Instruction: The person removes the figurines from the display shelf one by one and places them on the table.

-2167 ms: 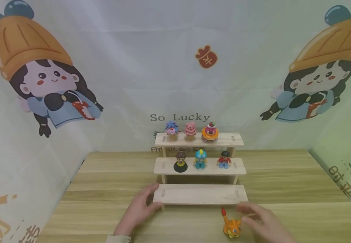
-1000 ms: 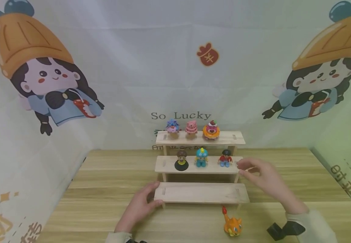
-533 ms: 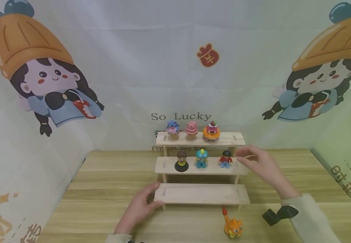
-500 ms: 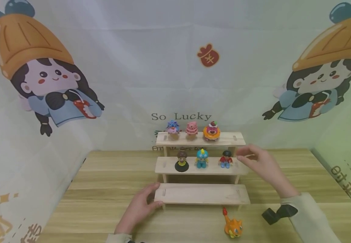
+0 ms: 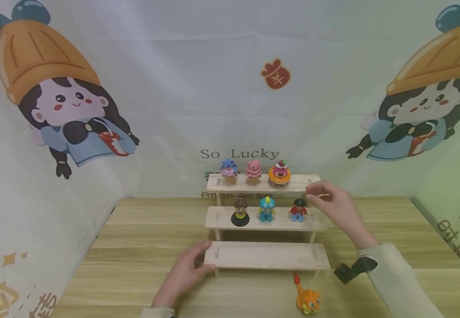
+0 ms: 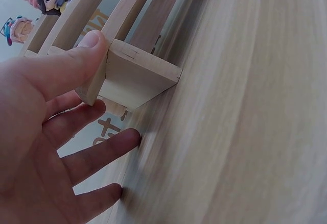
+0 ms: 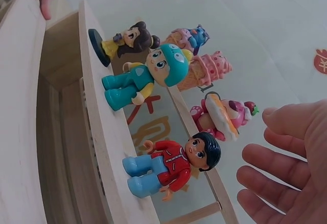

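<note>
A three-tier wooden display stand [image 5: 267, 255] stands on the table. My left hand [image 5: 184, 271] grips the left end of its lowest board; in the left wrist view the thumb [image 6: 91, 41] lies on the edge, with the index finger at the board's corner. My right hand [image 5: 339, 212] hovers by the right end of the upper tiers, holding nothing, its fingers loosely bent in the right wrist view. Nearest it are the boy figure in red [image 7: 171, 165] and the pink bear in a doughnut ring [image 7: 222, 116]. The teal-hooded figure [image 5: 267, 209] and the brown-haired girl figure [image 5: 240, 211] share the middle tier.
Two ice-cream-cone figures, blue [image 5: 229, 170] and pink [image 5: 253, 171], stand on the top tier. An orange dragon-like toy with a red-tipped tail [image 5: 307, 300] sits on the table [image 5: 142, 234] before the stand. A printed cloth [image 5: 166, 88] hangs close behind.
My right hand has risen from beside the orange toy, past the middle tier, to just below the top tier's right end. The left hand has kept its grip; the figures stay put.
</note>
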`<control>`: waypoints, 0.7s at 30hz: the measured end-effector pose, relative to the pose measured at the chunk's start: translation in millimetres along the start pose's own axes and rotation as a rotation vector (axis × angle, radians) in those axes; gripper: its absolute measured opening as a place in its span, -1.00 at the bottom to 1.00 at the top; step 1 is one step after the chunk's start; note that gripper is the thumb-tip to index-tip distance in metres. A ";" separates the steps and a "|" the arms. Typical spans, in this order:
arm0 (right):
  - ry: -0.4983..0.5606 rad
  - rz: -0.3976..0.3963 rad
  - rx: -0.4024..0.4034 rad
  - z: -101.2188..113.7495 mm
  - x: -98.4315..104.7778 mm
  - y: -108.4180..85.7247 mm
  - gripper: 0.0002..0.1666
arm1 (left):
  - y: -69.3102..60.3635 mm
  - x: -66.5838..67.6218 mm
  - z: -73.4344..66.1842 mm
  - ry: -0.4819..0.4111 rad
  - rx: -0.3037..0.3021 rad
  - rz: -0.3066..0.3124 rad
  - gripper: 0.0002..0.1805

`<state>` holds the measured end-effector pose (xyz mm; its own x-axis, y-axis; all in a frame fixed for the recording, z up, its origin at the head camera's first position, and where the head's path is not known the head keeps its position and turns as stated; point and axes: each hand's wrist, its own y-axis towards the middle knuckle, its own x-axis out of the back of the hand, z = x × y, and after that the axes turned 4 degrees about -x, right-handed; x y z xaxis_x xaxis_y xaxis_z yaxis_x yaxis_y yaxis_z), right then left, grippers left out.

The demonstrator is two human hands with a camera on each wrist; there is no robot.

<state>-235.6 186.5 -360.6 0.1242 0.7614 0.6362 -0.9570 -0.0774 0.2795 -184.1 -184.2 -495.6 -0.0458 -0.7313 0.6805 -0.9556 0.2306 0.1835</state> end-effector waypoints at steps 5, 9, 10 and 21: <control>0.018 -0.006 -0.015 2.7 -0.8 8.6 -0.67 | -0.7 1.1 -2.6 0.010 0.006 0.006 -0.28; 0.040 0.012 -0.021 4.9 -1.3 12.7 -0.57 | -0.8 0.3 -2.3 0.014 0.009 0.014 -0.27; 0.042 0.023 -0.021 5.6 -1.6 14.0 -0.54 | -1.0 0.1 -1.8 0.014 0.008 0.014 -0.27; 0.060 0.114 -0.023 15.9 -6.7 37.5 -0.33 | -0.5 0.0 1.5 0.001 -0.014 -0.001 -0.28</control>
<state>-268.2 168.3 -342.9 -0.0012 0.7855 0.6188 -0.9699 -0.1517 0.1907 -184.0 -185.3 -496.7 -0.0445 -0.7307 0.6813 -0.9516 0.2387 0.1939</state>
